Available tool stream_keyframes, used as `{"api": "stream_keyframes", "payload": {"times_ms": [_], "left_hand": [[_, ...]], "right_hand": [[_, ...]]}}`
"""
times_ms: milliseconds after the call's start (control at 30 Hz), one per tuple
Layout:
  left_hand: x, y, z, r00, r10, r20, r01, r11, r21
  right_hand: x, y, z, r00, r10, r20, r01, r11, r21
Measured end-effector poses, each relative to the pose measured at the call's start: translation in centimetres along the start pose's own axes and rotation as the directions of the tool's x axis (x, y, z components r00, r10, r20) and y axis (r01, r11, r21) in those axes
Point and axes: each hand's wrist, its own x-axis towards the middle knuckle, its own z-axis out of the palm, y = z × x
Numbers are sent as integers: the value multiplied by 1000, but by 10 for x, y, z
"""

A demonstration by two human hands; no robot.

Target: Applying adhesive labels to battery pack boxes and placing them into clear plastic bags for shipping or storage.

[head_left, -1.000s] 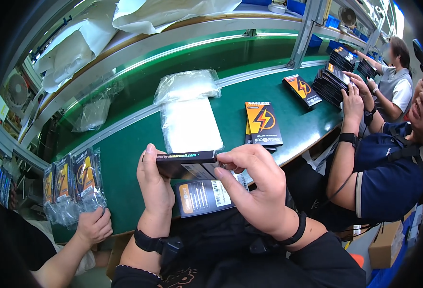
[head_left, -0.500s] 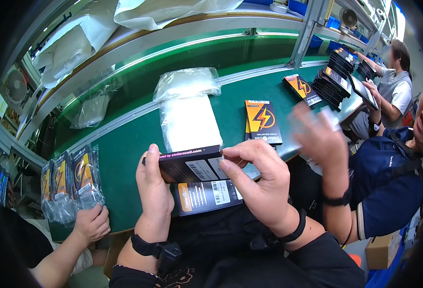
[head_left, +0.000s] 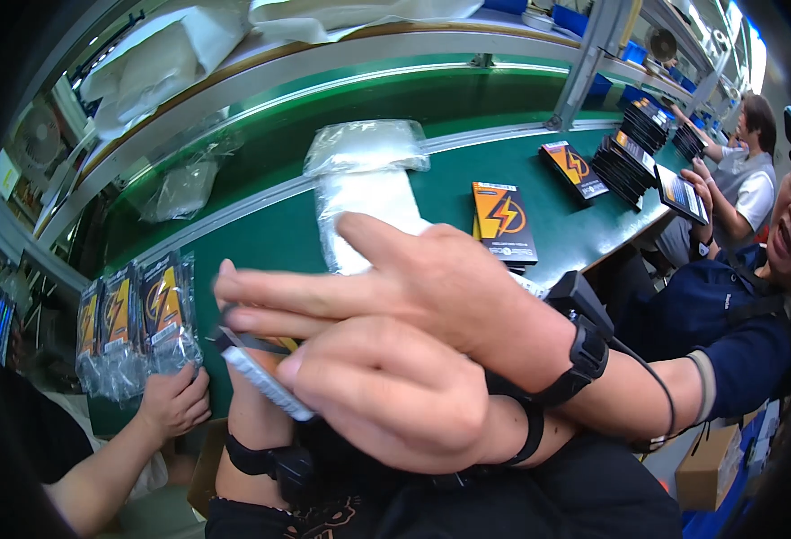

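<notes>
Two hands of the wearer sit nearer the body than the stack of clear plastic bags in the head view: the right hand has fingers curled at a slim, tilted dark carton, its grip uncertain, while the left hand is mostly hidden, so its hold cannot be told. A co-worker's hand overlaps that stack's near end. On the green worktop, black-and-orange cartons lie right of the stack, bagged cartons left.
</notes>
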Motion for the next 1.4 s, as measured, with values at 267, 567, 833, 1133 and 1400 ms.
{"api": "stream_keyframes", "payload": {"times_ms": [267, 567, 833, 1133, 1400], "left_hand": [[-2, 30, -55, 930, 257, -264, -244, 966, 84], [-24, 40, -77, 846, 274, -457, -206, 959, 195], [-39, 111, 14, 952, -159, 263, 14, 876, 481], [-13, 82, -79, 950, 140, 280, -238, 904, 355], [-36, 12, -27, 868, 462, 182, -470, 648, 600]], "right_hand": [[47, -9, -9, 500, 58, 864, 392, 875, -286], [-12, -53, 16, 950, -290, 115, 242, 917, 317], [-9, -77, 16, 969, -246, 24, 233, 942, 241], [-14, -45, -40, 967, 104, 231, -126, 989, 83], [-88, 0, -91, 432, 818, -379, -868, 492, 73]]}}
